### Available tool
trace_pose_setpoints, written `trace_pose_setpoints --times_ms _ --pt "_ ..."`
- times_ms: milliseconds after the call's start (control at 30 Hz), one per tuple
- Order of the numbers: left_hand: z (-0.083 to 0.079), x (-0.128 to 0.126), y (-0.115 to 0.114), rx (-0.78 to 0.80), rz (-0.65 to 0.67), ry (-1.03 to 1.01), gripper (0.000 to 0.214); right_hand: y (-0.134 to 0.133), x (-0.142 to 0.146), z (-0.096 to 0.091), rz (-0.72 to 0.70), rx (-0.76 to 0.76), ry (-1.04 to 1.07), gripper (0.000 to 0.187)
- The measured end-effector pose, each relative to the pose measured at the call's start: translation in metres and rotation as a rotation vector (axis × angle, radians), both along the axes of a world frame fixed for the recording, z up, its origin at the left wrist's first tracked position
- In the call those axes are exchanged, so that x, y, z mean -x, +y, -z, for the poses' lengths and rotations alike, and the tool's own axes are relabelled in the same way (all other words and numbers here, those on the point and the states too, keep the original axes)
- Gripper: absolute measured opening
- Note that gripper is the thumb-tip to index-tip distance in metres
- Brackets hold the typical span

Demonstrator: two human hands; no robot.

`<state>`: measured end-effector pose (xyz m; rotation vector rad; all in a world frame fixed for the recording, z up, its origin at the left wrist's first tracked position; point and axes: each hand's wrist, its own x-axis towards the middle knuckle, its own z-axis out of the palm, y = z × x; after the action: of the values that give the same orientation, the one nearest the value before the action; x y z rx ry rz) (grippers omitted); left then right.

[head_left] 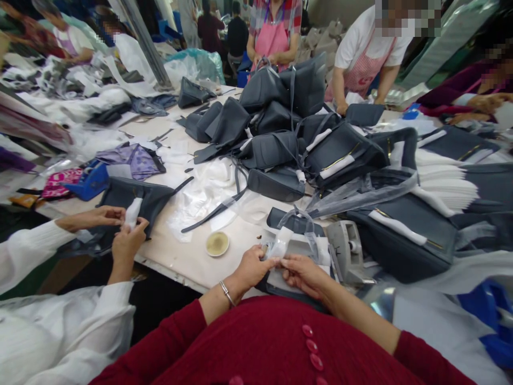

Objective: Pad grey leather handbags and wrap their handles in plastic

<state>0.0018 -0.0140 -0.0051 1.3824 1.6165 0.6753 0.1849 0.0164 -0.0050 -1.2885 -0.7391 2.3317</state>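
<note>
White wrapping strip [282, 240], held close to the near edge of the table [182, 259], directly in front of the wearer. Its long axis runs from the fingertips toward the table's far edge, leaning slightly to the right; the broader end points away from the wearer. The left hand [251, 266] pinches the strip's near end between thumb and fingers, and the right hand [305, 275] pinches just beside it, its other fingers curled; the two sets of fingertips almost meet. Beneath the hands lies a dark blue-grey handbag [294, 220], partly covered by pale sheets and clear film, so that its long axis cannot be told.

Containers: a small round dish [217, 244], to the left of the left hand and near the table's near edge, holds a pale yellowish-green substance. A blue bin [91, 181] stands toward the table's left end; its contents are not distinguishable. A heap of dark handbags [272, 149] occupies the table's middle and extends to the far edge, the interiors hidden. A larger zipped handbag [412, 238], right of the hands, lies with its long axis slanting down to the right, a white strip partly covering its yellow zip.

Surroundings: a grey device [348, 248] stands just beyond the right hand; a stack of white sheets [449, 184] lies farther right. At the left, a co-worker's hands [129, 240] grip white wrapping on another dark handbag [154, 199].
</note>
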Motion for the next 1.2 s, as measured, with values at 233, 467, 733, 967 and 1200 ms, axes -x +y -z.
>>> trace_pose_setpoints --times_ms 233,467,733,967,1200 --pt "-0.002 -0.004 0.002 0.049 0.032 0.002 0.031 0.005 0.006 0.019 0.047 -0.153 -0.263 0.023" --pt "0.002 0.0 0.003 0.073 0.009 0.01 0.035 0.001 -0.002 0.02 -0.203 -0.5 -0.437 0.018" --pt "0.01 -0.003 0.004 0.108 -0.048 0.005 0.039 -0.008 -0.023 0.012 -0.378 -1.411 -0.643 0.033" --pt "0.006 -0.004 0.004 0.045 0.045 0.136 0.036 0.013 -0.024 -0.001 -0.776 -1.71 -0.641 0.033" --pt "0.002 -0.009 0.006 0.0 0.091 0.264 0.021 0.042 -0.007 -0.039 -1.076 -2.051 -0.471 0.022"
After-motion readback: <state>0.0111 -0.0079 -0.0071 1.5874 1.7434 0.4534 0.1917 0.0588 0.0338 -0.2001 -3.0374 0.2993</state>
